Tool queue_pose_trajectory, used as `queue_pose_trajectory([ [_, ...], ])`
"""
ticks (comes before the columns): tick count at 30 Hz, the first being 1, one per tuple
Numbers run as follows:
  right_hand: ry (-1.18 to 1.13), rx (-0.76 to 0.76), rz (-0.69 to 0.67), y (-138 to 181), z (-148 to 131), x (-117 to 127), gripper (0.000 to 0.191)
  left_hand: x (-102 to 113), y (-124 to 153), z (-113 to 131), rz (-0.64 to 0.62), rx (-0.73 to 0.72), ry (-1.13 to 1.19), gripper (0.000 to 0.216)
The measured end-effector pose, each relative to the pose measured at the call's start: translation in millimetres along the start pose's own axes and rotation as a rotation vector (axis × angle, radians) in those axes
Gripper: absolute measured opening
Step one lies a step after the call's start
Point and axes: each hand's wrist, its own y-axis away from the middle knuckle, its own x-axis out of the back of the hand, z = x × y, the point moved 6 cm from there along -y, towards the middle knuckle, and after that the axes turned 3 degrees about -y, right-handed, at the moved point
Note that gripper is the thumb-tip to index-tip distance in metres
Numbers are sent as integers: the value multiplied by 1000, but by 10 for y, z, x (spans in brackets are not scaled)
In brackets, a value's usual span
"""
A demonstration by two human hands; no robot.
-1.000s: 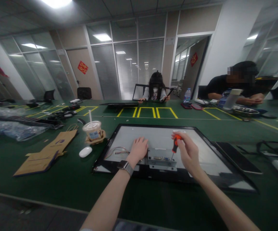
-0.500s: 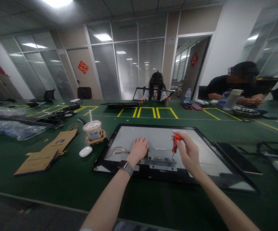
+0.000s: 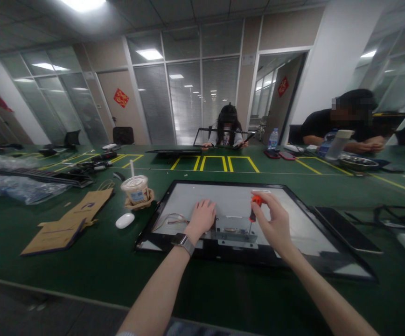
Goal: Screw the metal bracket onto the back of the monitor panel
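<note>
A display panel [image 3: 185,196] with a black frame and a pale back lies flat in front of me. Near its closer edge a metal bracket [image 3: 239,238] carries a small circuit board with connectors. My right hand [image 3: 274,221] grips a red and black screwdriver [image 3: 255,207] by the handle, its shaft pointing down at the bracket. The tip's exact contact is too small to make out. My left hand [image 3: 203,215] rests flat on the panel just left of the bracket, fingers stretched out. Thin wires [image 3: 171,219] lie on the panel left of that hand.
Left of the panel are a lidded drink cup [image 3: 135,189] in a carrier, a white mouse [image 3: 124,220] and a paper bag [image 3: 83,210]. A dark flat slab [image 3: 347,228] lies to the right. Across the table a person [image 3: 226,123] holds a black frame; another sits farther right.
The screwdriver has gone from slightly tilted to nearly upright over the bracket, and the right-hand fingers have shifted a little on its handle. My left hand stays in place.
</note>
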Motion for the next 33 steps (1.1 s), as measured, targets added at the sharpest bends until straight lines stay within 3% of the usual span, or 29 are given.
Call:
queue_pose_trajectory([
  [3,31,27,37,-4,-9,19,18,-22,-10,-5,-3,-3,-4,41],
  [10,-90,-29,-42,40,73,-2,26,-15,-6,-2,8,-1,-10,40],
  [16,30,26,37,-10,-27,23,18,-14,1,0,17,-7,-16,41],
  [22,-50,-28,-41,32,23,-14,26,-5,3,-1,3,-6,-7,41],
  [28,24,7,29,5,-13,0,20,-11,-4,-1,12,-12,-13,40],
  [33,-16,-16,-40,17,2,-23,25,-29,-11,-6,5,-4,-17,41],
])
